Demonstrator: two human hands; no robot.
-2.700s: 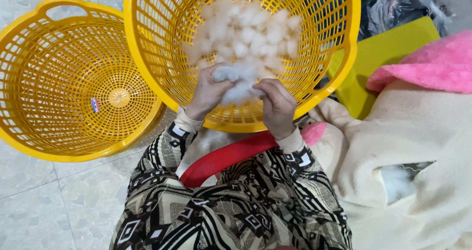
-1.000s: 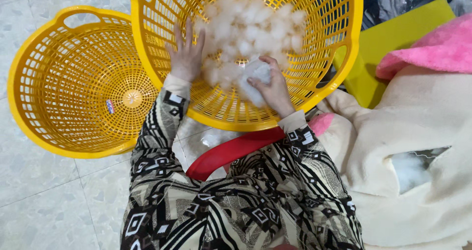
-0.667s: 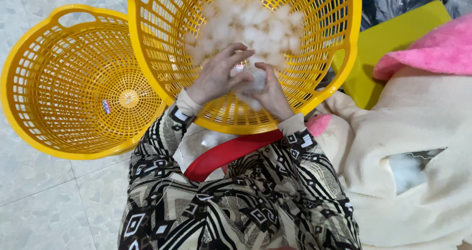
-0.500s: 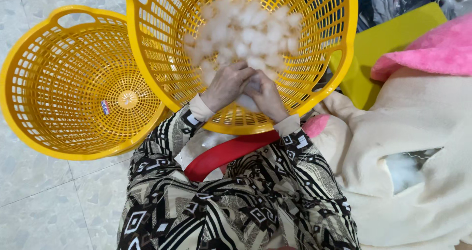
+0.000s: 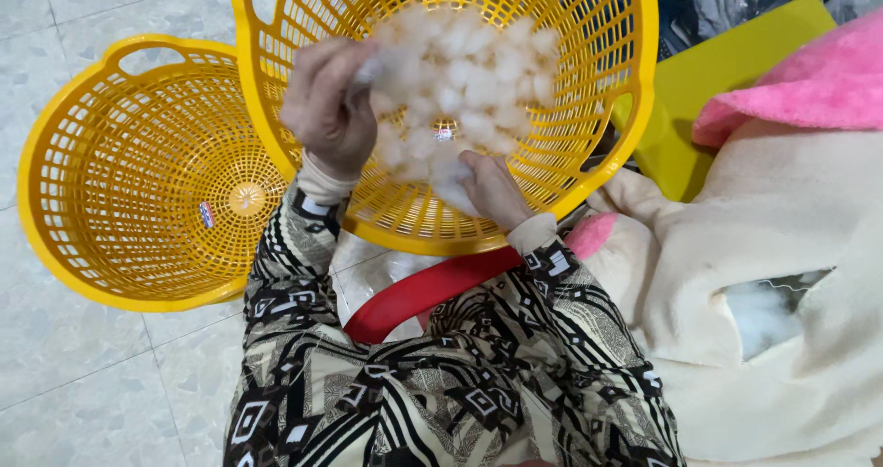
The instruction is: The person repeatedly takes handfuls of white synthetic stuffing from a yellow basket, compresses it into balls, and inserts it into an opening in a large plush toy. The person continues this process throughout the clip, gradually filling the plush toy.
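Right, your tilted yellow basket [image 5: 589, 154] holds white fluffy stuffing [image 5: 464, 81] — left hand [image 5: 329, 108] pinching a tuft, right hand [image 5: 492, 187] fingers buried, grip unclear — second basket [image 5: 138, 191] bare.

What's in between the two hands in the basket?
In the head view, white fluffy stuffing piled in the yellow basket lies between the left hand and the right hand; both touch it.

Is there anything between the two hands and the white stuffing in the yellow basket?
Nothing visible. The left hand pinches a tuft of the white stuffing, and the right hand touches the heap's lower edge inside the yellow basket.
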